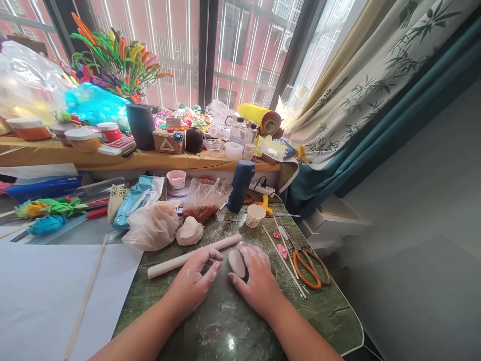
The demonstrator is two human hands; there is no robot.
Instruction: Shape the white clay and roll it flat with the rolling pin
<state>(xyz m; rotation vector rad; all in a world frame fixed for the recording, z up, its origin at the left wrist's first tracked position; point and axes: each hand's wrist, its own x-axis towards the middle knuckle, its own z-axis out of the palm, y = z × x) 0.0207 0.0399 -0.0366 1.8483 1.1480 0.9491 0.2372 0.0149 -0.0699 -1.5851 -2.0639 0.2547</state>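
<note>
A smooth, oval piece of pale clay (236, 263) rests on the green tabletop. My right hand (258, 271) curves around its right side, with the thumb at the near end and the fingers at the far end. My left hand (195, 276) is a little to the left, apart from the clay, its fingers bent and the thumb separated from them, holding nothing. White powder coats the fingers of both hands. Just beyond the left hand lies a pale rolling pin (169, 264), slanting up to the right. Behind it sits a rough lump of clay (190, 231).
Right of my hands lie orange-handled scissors (308, 271) and thin wooden sticks (281, 258). A paper cup (255, 215), a blue cylinder (241, 186) and plastic bags (152, 225) stand behind. White paper (63, 296) covers the left side. Craft supplies crowd the windowsill (203, 161).
</note>
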